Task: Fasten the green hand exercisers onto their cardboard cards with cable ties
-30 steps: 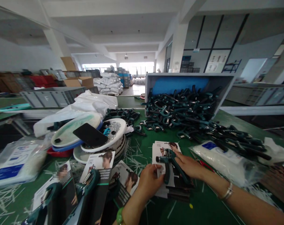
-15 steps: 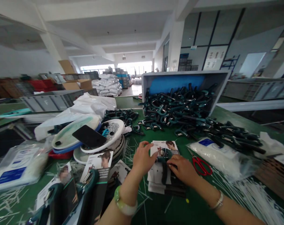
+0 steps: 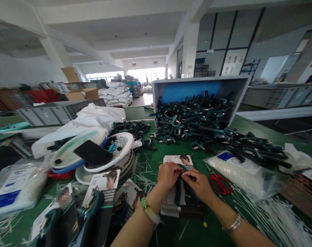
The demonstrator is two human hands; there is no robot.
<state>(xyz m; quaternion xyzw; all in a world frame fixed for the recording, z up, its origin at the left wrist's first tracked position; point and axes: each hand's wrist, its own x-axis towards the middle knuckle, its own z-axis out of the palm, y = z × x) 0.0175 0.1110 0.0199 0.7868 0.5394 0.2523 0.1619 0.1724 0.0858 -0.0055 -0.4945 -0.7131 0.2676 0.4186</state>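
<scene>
In front of me a pair of dark green pliers with black handles (image 3: 177, 193) lies on a printed backing card (image 3: 171, 159), which tops a stack of such cards. My left hand (image 3: 168, 175) is closed over the head of the pliers, its fingers bent round it. My right hand (image 3: 198, 184) meets it from the right, thumb and fingertips pinched together at the pliers' head. Whatever is between those fingertips is too small to make out. Both hands partly hide the tool and the card.
A tipped grey crate (image 3: 244, 99) spills many pliers onto the green table. Red scissors (image 3: 220, 183), a bag of white ties (image 3: 244, 171) and loose cable ties (image 3: 276, 216) lie right. Leftward are a phone (image 3: 93, 152), a white bowl of small metal parts (image 3: 129, 140) and carded pliers (image 3: 90, 209).
My left hand has moved right, from the card's left edge onto the pliers' head, and its fingers have closed. My right hand has shifted slightly; the fingertips of both hands now nearly meet.
</scene>
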